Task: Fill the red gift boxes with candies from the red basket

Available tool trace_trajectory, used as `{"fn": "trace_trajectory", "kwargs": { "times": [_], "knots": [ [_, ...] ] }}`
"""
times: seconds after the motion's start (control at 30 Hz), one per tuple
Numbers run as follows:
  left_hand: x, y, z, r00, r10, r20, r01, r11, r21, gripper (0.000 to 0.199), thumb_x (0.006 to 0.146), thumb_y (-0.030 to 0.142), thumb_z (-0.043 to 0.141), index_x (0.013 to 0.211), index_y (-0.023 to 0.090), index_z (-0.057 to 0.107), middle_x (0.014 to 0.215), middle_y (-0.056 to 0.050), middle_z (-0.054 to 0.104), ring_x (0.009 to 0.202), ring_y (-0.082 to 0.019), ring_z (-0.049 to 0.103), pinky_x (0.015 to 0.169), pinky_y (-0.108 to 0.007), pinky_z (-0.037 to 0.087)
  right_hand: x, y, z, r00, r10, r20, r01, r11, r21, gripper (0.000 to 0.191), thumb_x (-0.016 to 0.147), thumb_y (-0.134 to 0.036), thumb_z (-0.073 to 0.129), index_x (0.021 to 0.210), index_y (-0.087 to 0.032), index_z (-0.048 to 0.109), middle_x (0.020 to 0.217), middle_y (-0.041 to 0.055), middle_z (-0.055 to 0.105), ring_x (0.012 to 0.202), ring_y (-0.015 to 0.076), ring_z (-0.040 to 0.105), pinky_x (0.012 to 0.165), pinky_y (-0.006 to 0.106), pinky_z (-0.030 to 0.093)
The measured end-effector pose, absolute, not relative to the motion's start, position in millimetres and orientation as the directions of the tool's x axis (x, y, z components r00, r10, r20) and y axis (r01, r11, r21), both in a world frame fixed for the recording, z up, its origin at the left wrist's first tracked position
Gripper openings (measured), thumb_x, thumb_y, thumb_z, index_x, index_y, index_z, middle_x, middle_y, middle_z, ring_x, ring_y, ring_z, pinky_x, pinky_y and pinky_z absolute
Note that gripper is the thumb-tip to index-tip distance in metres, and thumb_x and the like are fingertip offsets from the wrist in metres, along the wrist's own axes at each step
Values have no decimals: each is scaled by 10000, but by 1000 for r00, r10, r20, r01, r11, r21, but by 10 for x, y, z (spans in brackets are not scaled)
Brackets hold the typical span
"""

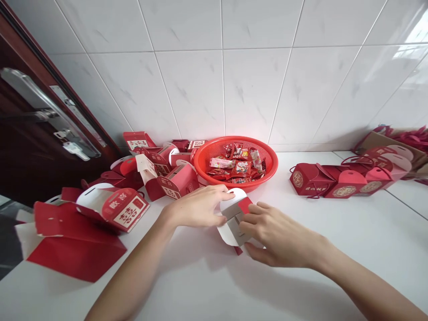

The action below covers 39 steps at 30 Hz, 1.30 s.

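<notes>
Between my hands stands an open red paper candy box, its white and grey inside facing up and its flaps spread. My left hand grips the box's left side, thumb and fingers around a rounded white flap. On the other side, my right hand has its fingers curled over the right edge, beside a small red flap. Inside the box I see only bare folded card. Just behind it sits a red plastic basket holding several wrapped candies.
Several open red boxes crowd the left side of the white table. Closed red boxes with cord handles stand in a row at right, before a cardboard carton. A tiled wall and a door with a metal handle bound the table.
</notes>
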<state>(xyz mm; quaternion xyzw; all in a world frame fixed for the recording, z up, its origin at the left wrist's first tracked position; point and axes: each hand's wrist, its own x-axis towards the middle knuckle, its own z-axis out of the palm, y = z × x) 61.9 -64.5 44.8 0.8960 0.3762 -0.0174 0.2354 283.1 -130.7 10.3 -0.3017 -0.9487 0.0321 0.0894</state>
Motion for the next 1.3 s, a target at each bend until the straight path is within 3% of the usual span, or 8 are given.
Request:
{"fn": "trace_trajectory", "kwargs": {
  "times": [0.07, 0.13, 0.3, 0.5, 0.67, 0.83, 0.97, 1.3],
  "knots": [
    [616, -683, 462, 688, 685, -238, 715, -584, 386, 366, 824, 317, 648, 1182, 246, 668, 1131, -46, 626, 1059, -256, 637, 792, -303, 456, 2847, -1337, 165, -765, 620, 174, 626, 779, -21, 76, 887, -259, 684, 874, -187, 663, 863, 61, 664, 772, 214, 566, 703, 358, 422],
    [620, -719, 475, 668, 699, -257, 737, -571, 363, 363, 831, 365, 662, 1175, 248, 662, 1176, -52, 623, 1098, -271, 628, 813, -308, 456, 2898, -1368, 194, -697, 684, 217, 708, 705, 50, 228, 812, -317, 796, 939, -178, 669, 940, 79, 664, 787, 233, 588, 704, 372, 435],
    [646, -742, 493, 669, 682, -295, 740, -571, 355, 348, 841, 397, 670, 1159, 256, 657, 1129, -43, 627, 1098, -267, 621, 823, -314, 456, 3028, -1374, 170, -520, 846, 114, 854, 510, 105, 541, 697, -590, 876, 941, -150, 677, 854, 88, 666, 752, 280, 628, 692, 403, 465],
    [601, -701, 464, 663, 672, -329, 746, -562, 357, 404, 835, 502, 671, 1166, 271, 671, 1263, -57, 605, 1174, -287, 609, 887, -329, 503, 3038, -1291, 230, -440, 876, -197, 898, 429, -101, 535, 847, -677, 702, 1028, -177, 654, 927, 104, 714, 865, 307, 674, 751, 391, 471],
    [573, -691, 454, 694, 622, -364, 720, -586, 372, 684, 727, 633, 761, 1295, 271, 642, 1388, -92, 595, 1313, -359, 538, 967, -375, 500, 3034, -1214, 234, -447, 835, -319, 892, 393, -223, 553, 874, -678, 668, 1104, -178, 617, 968, 99, 734, 842, 309, 700, 692, 361, 441],
    [567, -625, 434, 683, 622, -383, 729, -543, 418, 819, 672, 519, 841, 1418, 359, 544, 1315, -22, 666, 1231, -317, 615, 935, -344, 511, 2952, -1136, 130, -438, 863, -253, 896, 394, -206, 643, 905, -691, 621, 1250, -150, 574, 1070, 134, 732, 914, 336, 718, 721, 374, 454],
    [564, -563, 390, 579, 734, -355, 813, -488, 317, 785, 687, 507, 830, 1406, 347, 558, 1338, -50, 653, 1250, -340, 605, 948, -380, 506, 2887, -1094, 46, -398, 901, -172, 913, 372, -165, 671, 940, -672, 578, 1339, -135, 525, 1134, 154, 717, 962, 354, 719, 751, 405, 492],
    [456, -637, 496, 584, 749, -314, 802, -470, 369, 796, 715, 499, 807, 1452, 371, 535, 1450, -34, 598, 1320, -337, 565, 980, -370, 504, 2948, -1199, 93, -452, 891, 40, 881, 454, -132, 547, 958, -611, 590, 1264, -157, 602, 1370, 206, 621, 1114, 338, 686, 895, 483, 573]
  ]
}}
